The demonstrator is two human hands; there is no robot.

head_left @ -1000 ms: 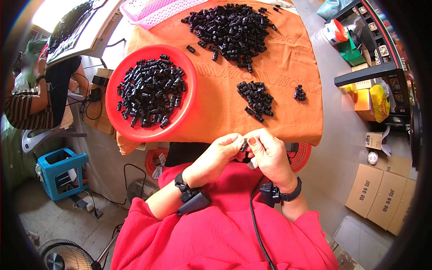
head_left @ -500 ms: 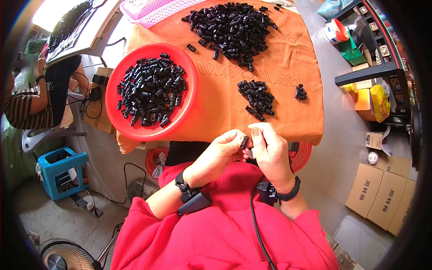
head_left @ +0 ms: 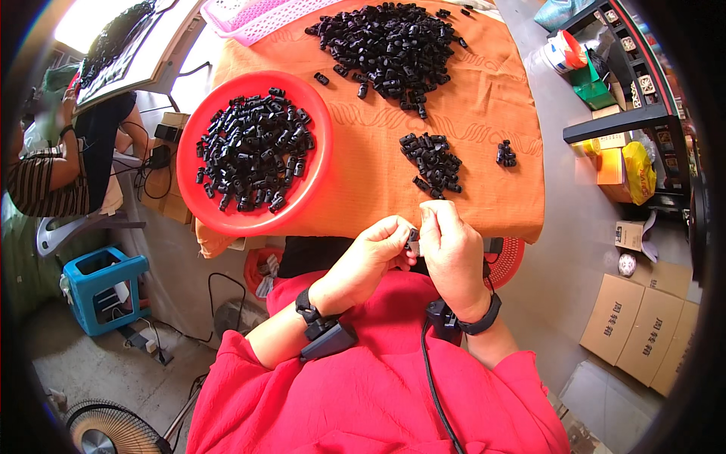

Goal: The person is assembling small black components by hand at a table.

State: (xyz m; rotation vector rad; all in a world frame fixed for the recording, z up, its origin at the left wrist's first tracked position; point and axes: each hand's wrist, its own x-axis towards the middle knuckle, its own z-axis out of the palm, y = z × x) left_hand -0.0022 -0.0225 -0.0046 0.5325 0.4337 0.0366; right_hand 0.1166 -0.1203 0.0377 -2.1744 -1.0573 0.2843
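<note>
Just off the front edge of the orange-clothed table [head_left: 363,189], my two hands are close together. My left hand [head_left: 370,250] pinches a small black plastic piece [head_left: 412,237], shaped like a short cylinder, between thumb and fingers. Beside it, my right hand [head_left: 454,250] is closed, thumb against bent fingers. Whatever it grips is hidden or too small to name. A small pile of similar black pieces [head_left: 432,163] lies just beyond the hands, with a smaller cluster [head_left: 506,154] to its right. At the left, a red basin [head_left: 321,136] holds many more.
A large heap of black pieces [head_left: 389,53] covers the table's far side, near a pink basket [head_left: 253,19]. Left are a blue stool [head_left: 106,287], a fan [head_left: 106,427] and a person in a striped top [head_left: 49,181]. Right are a shelf [head_left: 643,121] and cartons [head_left: 635,325].
My right hand has moved slightly up, its fingers more curled. The black piece in my left hand has turned a little. The piles and basin look the same.
</note>
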